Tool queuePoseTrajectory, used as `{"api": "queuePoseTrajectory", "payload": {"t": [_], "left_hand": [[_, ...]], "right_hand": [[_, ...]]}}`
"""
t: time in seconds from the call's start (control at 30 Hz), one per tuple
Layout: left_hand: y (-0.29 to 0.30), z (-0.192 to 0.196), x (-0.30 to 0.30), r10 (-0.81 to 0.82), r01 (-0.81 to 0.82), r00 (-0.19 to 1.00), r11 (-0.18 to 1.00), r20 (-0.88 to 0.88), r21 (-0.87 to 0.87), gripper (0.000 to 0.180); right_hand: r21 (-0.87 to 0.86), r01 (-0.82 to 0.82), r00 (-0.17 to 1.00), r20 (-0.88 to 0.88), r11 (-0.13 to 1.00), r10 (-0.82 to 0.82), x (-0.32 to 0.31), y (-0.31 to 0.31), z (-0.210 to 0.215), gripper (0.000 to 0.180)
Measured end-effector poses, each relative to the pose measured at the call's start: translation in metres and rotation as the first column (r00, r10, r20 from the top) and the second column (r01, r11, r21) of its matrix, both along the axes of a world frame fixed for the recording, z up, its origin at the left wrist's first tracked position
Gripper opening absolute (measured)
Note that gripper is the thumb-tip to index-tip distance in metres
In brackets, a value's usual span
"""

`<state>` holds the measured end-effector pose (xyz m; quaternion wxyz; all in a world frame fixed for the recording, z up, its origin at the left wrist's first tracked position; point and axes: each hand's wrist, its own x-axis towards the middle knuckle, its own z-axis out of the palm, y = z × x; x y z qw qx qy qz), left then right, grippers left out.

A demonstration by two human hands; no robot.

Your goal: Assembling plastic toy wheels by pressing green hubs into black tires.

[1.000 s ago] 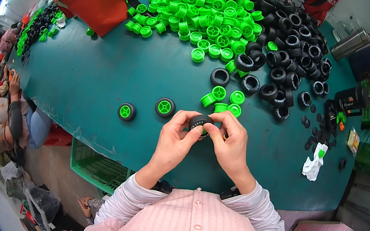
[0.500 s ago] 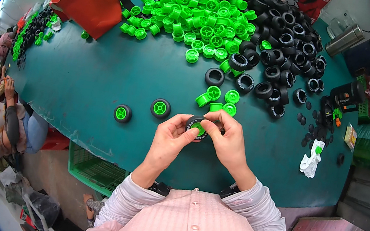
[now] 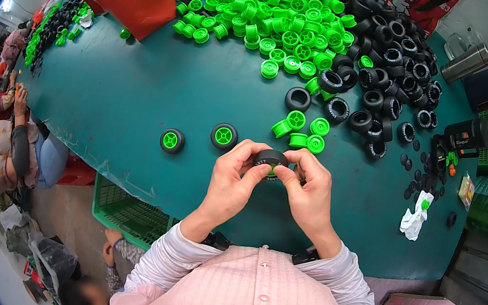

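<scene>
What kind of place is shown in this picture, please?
Probably a small assembly workshop for toy wheels. A pile of green plastic hubs and a pile of black rubber tyres cover the teal work table, and both hands press one tyre together.

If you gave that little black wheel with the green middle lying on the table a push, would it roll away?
Probably not: the finished black wheel with the green hub lies flat on its side on the teal table, so it would likely slide. Stood on its round tread, it would probably roll easily. It looks small and light, so a nudge should move it.
</scene>
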<state>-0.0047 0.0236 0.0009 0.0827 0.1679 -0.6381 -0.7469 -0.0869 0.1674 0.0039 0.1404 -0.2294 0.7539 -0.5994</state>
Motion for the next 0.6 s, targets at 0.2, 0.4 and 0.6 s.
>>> {"api": "queuePoseTrajectory", "payload": {"t": [0.2,0.4,0.6], "left_hand": [[-0.003,-0.004,0.004,-0.024,0.026,1.000,0.986,-0.013,0.166,0.019],[0.011,-0.011,0.002,-0.001,0.005,0.994,1.000,0.110,-0.030,0.020],[0.003,-0.008,0.003,-0.030,0.020,0.999,0.966,0.033,0.257,0.020]], "right_hand": [[-0.130,-0.101,0.745,0.647,0.986,0.162,-0.018,0.011,0.001,0.014],[0.036,-0.068,0.993,0.095,0.997,0.064,-0.012,0.004,-0.007,0.014],[-0.029,-0.010,1.000,-0.025,1.000,0.009,-0.008,-0.006,-0.010,0.017]]}}
